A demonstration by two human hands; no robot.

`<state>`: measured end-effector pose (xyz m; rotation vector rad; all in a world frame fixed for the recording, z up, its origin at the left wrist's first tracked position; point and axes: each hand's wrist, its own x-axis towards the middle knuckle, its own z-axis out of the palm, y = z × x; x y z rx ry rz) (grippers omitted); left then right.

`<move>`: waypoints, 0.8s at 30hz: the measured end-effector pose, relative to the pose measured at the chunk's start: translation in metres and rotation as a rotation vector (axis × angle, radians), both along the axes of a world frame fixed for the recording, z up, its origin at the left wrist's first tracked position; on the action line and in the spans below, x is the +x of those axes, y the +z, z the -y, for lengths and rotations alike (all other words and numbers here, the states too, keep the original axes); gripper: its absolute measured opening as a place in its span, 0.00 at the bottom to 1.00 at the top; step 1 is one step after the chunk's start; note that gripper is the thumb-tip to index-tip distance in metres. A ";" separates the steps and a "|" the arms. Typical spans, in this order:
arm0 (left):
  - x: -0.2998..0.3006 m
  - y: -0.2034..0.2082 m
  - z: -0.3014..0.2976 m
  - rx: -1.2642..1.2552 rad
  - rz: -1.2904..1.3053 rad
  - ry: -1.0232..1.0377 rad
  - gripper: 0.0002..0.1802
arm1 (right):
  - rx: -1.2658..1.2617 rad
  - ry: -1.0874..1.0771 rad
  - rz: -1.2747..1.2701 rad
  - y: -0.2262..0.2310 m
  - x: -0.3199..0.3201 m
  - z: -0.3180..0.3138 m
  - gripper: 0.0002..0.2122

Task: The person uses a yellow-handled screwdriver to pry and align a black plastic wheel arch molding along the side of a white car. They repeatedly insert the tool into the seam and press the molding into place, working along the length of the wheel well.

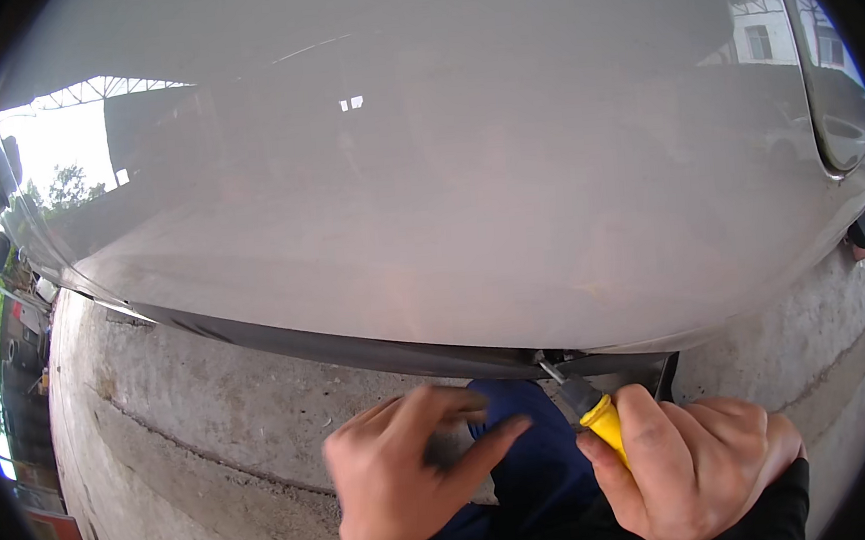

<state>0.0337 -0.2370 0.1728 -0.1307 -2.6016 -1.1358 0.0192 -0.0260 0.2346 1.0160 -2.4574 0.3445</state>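
Note:
My right hand (686, 458) is wrapped round the yellow handle of a screwdriver (604, 421). Past a dark collar, its short metal shaft points up and left to the lower edge of a glossy grey car body panel (428, 200). The tip meets a small dark gap in the black trim strip (358, 347) under the panel; what it touches there is too small to make out. To the left of the tool, my left hand (406, 467) hovers below the trim, slightly blurred. Its thumb and fingers are apart, with nothing seen between them.
Concrete floor (201, 407) with a long crack stretches below the panel. My dark blue trouser leg (525, 444) is between my hands. A mirror-like curved window or trim edge (826, 157) bounds the panel at right. Red and dark objects (55, 537) stand at far left.

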 end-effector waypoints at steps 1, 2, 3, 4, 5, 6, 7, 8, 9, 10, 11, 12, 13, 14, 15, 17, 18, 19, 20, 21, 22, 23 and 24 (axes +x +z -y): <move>0.009 0.005 0.002 -0.010 -0.189 0.079 0.21 | -0.015 0.016 -0.014 0.000 0.000 0.000 0.19; 0.013 0.018 0.005 -0.140 -0.221 0.052 0.22 | -0.032 0.034 -0.030 -0.001 0.001 0.000 0.20; 0.015 0.036 0.008 -0.269 -0.252 0.023 0.23 | -0.028 -0.012 -0.038 -0.002 0.003 0.003 0.19; 0.011 0.044 0.010 -0.388 -0.285 -0.012 0.25 | -0.014 -0.065 -0.049 -0.006 0.006 0.007 0.18; 0.001 0.045 0.012 -0.486 -0.321 -0.069 0.28 | 0.000 -0.118 -0.060 -0.009 0.008 0.009 0.18; -0.001 0.044 0.014 -0.559 -0.335 -0.091 0.29 | 0.001 -0.128 -0.051 -0.010 0.010 0.009 0.18; -0.004 0.045 0.015 -0.633 -0.351 -0.119 0.29 | 0.001 -0.143 -0.043 -0.011 0.010 0.008 0.18; -0.006 0.044 0.016 -0.707 -0.366 -0.147 0.30 | 0.000 -0.158 -0.034 -0.012 0.011 0.007 0.18; -0.012 0.040 0.019 -0.709 -0.431 -0.156 0.30 | -0.001 -0.155 -0.041 -0.012 0.010 0.007 0.18; -0.012 0.040 0.019 -0.720 -0.428 -0.158 0.30 | -0.003 -0.147 -0.045 -0.010 0.009 0.008 0.18; -0.012 0.041 0.019 -0.731 -0.425 -0.161 0.31 | -0.003 -0.139 -0.049 -0.009 0.008 0.008 0.18; -0.012 0.042 0.018 -0.741 -0.423 -0.164 0.31 | -0.004 -0.142 -0.047 -0.008 0.008 0.009 0.18; -0.011 0.044 0.017 -0.738 -0.421 -0.158 0.30 | -0.005 -0.142 -0.046 -0.007 0.008 0.009 0.18; -0.010 0.047 0.014 -0.734 -0.420 -0.153 0.29 | -0.005 -0.141 -0.045 -0.006 0.009 0.010 0.18; -0.011 0.049 0.013 -0.743 -0.429 -0.151 0.29 | -0.009 -0.137 -0.051 -0.006 0.009 0.010 0.18; -0.011 0.051 0.013 -0.774 -0.458 -0.151 0.28 | -0.016 -0.128 -0.066 -0.007 0.009 0.010 0.18; -0.011 0.052 0.014 -0.793 -0.470 -0.150 0.28 | -0.018 -0.131 -0.061 -0.008 0.010 0.011 0.18; -0.012 0.052 0.014 -0.809 -0.483 -0.152 0.27 | -0.020 -0.137 -0.056 -0.008 0.010 0.011 0.17; -0.012 0.053 0.013 -0.822 -0.488 -0.150 0.27 | -0.022 -0.143 -0.050 -0.009 0.010 0.011 0.17; -0.012 0.053 0.013 -0.835 -0.492 -0.148 0.27 | -0.023 -0.145 -0.043 -0.010 0.010 0.011 0.17; -0.012 0.055 0.012 -0.843 -0.494 -0.147 0.27 | -0.027 -0.147 -0.038 -0.010 0.011 0.011 0.18; -0.012 0.057 0.011 -0.852 -0.495 -0.145 0.27 | -0.031 -0.149 -0.032 -0.010 0.012 0.010 0.18; -0.012 0.058 0.010 -0.862 -0.495 -0.143 0.27 | -0.033 -0.143 -0.048 -0.009 0.012 0.010 0.18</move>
